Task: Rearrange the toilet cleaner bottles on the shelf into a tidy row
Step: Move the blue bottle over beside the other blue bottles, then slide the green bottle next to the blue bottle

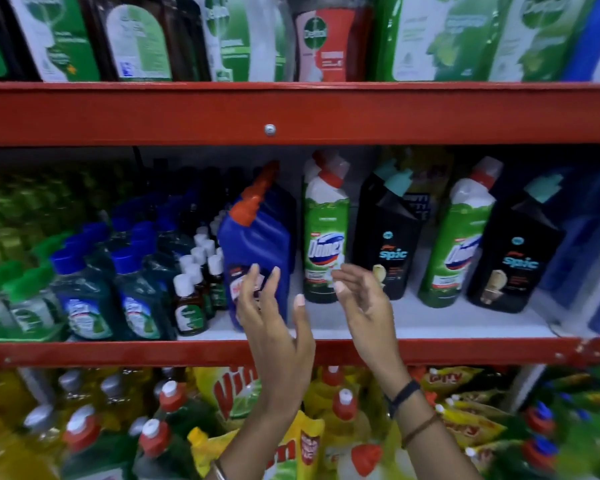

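On the middle shelf (430,320) stands a row of toilet cleaner bottles. A blue bottle with an orange-red cap (257,244) leans to the left. Right of it are a green and white Domex bottle (324,237), a black Spic bottle (388,237), a second Domex bottle (459,244) and a second Spic bottle (518,254). My left hand (271,317) is open in front of the blue bottle's lower label, fingertips at it. My right hand (361,299) is open with fingers spread, in front of the first Domex bottle's base and holding nothing.
Small green, blue-capped and brown white-capped bottles (136,278) crowd the shelf's left part. Blue bottles (589,244) stand at the far right. The red shelf beam (291,112) overhangs above, with Dettol bottles on top. Yellow dish liquid bottles and pouches (222,427) fill the shelf below.
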{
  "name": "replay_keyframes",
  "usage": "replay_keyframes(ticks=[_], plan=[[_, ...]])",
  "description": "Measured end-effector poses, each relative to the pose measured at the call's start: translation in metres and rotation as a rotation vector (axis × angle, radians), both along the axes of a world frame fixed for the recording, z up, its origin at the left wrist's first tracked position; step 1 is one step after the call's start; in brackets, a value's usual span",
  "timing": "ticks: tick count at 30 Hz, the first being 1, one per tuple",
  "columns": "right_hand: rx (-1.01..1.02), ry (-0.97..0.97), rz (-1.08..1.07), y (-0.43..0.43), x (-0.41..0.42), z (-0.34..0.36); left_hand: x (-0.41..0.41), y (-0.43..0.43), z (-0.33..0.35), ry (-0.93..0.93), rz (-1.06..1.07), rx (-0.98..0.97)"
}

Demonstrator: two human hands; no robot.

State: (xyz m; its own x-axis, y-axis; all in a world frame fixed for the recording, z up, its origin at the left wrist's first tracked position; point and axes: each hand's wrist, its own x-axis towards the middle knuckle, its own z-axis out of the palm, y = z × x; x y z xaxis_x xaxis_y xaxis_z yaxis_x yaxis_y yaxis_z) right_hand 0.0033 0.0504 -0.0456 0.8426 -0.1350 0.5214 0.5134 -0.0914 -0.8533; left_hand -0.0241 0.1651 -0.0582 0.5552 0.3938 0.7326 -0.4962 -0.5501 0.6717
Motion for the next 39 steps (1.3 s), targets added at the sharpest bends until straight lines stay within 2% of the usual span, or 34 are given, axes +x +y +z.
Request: replay_keyframes(ticks=[4,8,13,17,25,33,39], plan=[[0.074,-0.103,-0.258,-0.064,-0.013,0.004,0.000,-0.057,0.007,0.011,-0.265,0.042],[0.074,-0.119,-0.414,-0.124,-0.008,0.005,0.012,-0.113,0.014,0.108,-0.484,0.009],[0.016,0.013,-0.348,-0.167,0.012,0.005,0.040,-0.165,0.023,0.254,-0.646,-0.050],[-0.099,0.058,-0.321,-0.173,0.029,0.003,0.066,-0.191,0.023,0.349,-0.617,-0.077],[-0.193,0.066,-0.391,-0.181,0.049,-0.003,0.082,-0.208,0.011,0.295,-0.472,-0.113],[-0.168,0.024,-0.520,-0.180,0.038,0.000,0.071,-0.203,0.021,0.308,-0.475,-0.104],[-0.158,0.025,-0.420,-0.164,0.017,0.010,0.050,-0.174,0.029,0.301,-0.469,-0.144]])
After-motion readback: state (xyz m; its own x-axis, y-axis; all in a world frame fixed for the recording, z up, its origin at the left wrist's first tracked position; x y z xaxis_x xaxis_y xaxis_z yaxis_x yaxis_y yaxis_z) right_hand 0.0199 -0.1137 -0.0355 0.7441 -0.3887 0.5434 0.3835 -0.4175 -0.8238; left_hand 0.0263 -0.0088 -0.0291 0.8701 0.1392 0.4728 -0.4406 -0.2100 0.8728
